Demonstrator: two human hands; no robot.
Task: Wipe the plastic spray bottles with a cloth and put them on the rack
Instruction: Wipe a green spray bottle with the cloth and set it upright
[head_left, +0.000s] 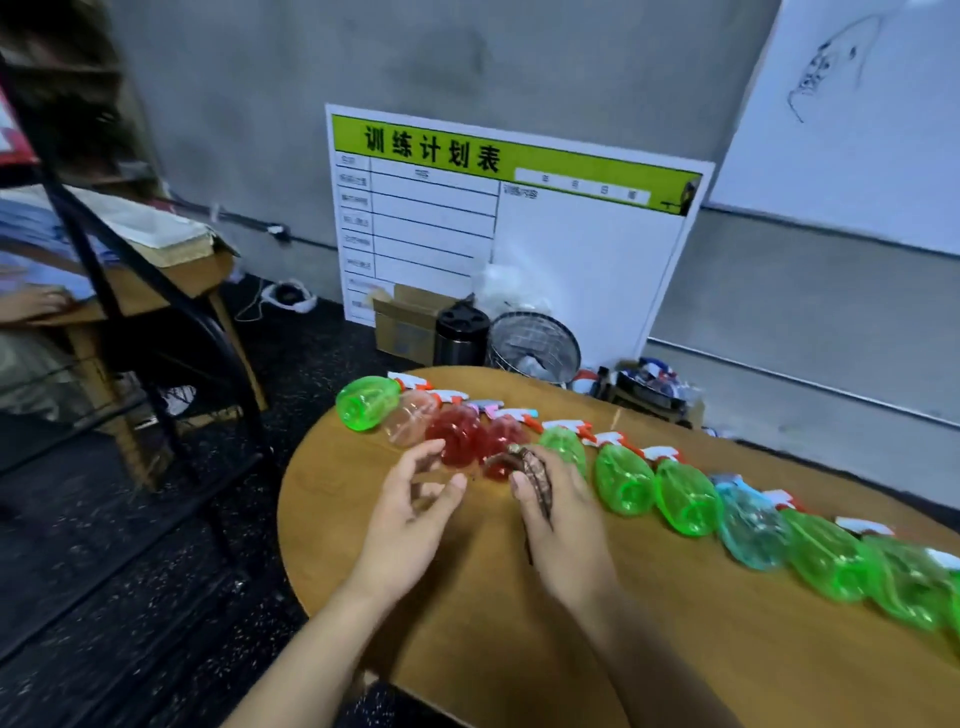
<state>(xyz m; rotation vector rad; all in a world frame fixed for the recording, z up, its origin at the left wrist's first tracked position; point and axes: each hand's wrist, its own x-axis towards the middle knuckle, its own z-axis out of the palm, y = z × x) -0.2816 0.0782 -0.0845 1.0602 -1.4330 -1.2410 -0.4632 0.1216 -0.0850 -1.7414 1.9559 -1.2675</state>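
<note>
Looking down through the head camera, I see a row of plastic spray bottles lying on their sides along the wooden table (467, 597), bases toward me and white-and-orange trigger heads pointing away. I count them from the far left: one green bottle (368, 403), one pale pink bottle (411, 420), two red bottles, the first (453, 434) just beyond my left hand and the second (501, 441) partly behind my right. Then come three more green ones (623, 480), one blue bottle (748, 525), and at least two further green ones running off the right edge, where I cannot count them surely.

My left hand (415, 512) hovers above the table just in front of the first red bottle, fingers loosely curved and spread, holding nothing. My right hand (558, 512) grips a dark brownish cloth (530, 470), bunched between thumb and fingers, close to the second red bottle.

At the left stands a black metal rack (130, 291). One white planning board (514, 228) leans on the grey wall, with one cardboard box (410, 325) and one wire bin (535, 343) below it.
</note>
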